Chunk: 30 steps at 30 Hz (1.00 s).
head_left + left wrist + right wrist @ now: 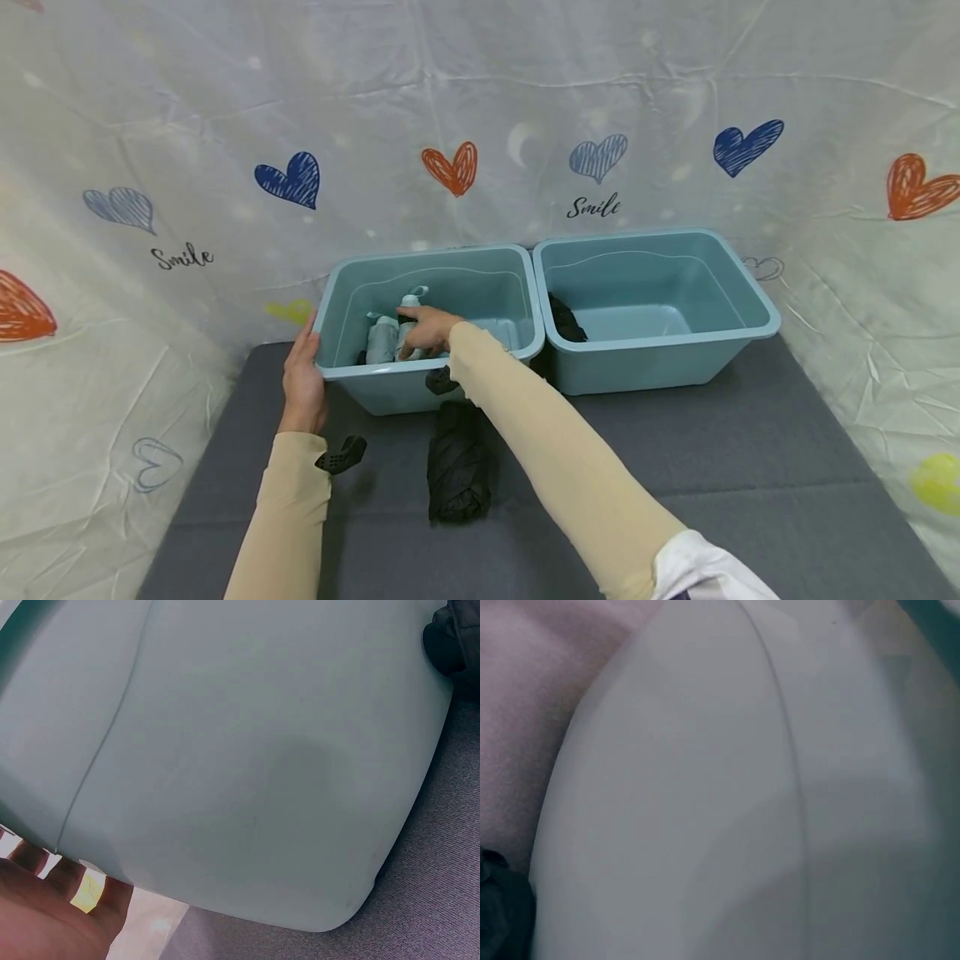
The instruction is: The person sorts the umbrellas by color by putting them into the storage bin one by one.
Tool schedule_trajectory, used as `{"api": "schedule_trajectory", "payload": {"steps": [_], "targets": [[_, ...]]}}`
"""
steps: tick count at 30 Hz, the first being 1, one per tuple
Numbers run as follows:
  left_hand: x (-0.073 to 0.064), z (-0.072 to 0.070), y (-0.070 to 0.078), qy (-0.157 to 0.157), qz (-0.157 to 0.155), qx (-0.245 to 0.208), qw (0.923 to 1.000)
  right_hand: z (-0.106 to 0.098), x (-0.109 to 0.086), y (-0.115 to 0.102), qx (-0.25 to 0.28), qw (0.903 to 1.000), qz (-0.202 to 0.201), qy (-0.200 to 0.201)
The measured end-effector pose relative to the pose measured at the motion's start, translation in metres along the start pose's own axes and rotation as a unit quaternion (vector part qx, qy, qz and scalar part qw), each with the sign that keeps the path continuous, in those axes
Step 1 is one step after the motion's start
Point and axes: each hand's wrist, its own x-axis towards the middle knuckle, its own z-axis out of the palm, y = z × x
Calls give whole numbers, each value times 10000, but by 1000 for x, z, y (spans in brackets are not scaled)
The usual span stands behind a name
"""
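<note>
My right hand (429,328) reaches over the front rim of the left blue bin (431,369) and grips a pale bottle (409,302) with a dark band near its top; finger and thumb lie on either side of it. Just left of it stands a second pale bottle (382,342) with a loop on its cap. My left hand (303,379) rests along the bin's left end, fingers fairly straight against the outer wall. In the left wrist view, fingers (112,904) show beside the bin wall (247,765). The right wrist view shows bin wall (675,787), but no hand.
A black wrinkled bundle (459,467) lies on the grey table (637,467) before the left bin. To the right stands another blue bin (660,358) with a black item (564,320) at its left end. Behind hangs a pale cloth (510,100) printed with hearts.
</note>
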Motion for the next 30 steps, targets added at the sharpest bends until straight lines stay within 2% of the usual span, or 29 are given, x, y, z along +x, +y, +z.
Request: {"api": "schedule_trajectory", "payload": {"steps": [5, 8, 13, 17, 20, 25, 30], "targets": [[2, 2, 0, -6, 30, -50, 10000, -1, 0, -1, 784, 9967, -6, -204], [3, 3, -1, -6, 45, -102, 9999, -3, 1, 0, 875, 9962, 5, -45], [3, 4, -2, -35, 49, -150, 9999, -5, 0, 2, 1008, 9944, -229, 237], [4, 4, -3, -117, 34, -189, 9997, -9, -8, 1, 1222, 9909, -520, 216], [4, 3, -3, -141, 0, -248, 9996, -11, -18, 0, 1277, 9887, -776, 139], [4, 1, -2, -93, -54, -236, 9997, -14, -47, -1, 1021, 9861, -1300, 151], [3, 0, 0, -111, -85, -230, 9996, -15, -81, 1, 934, 9757, -1974, 203]]}}
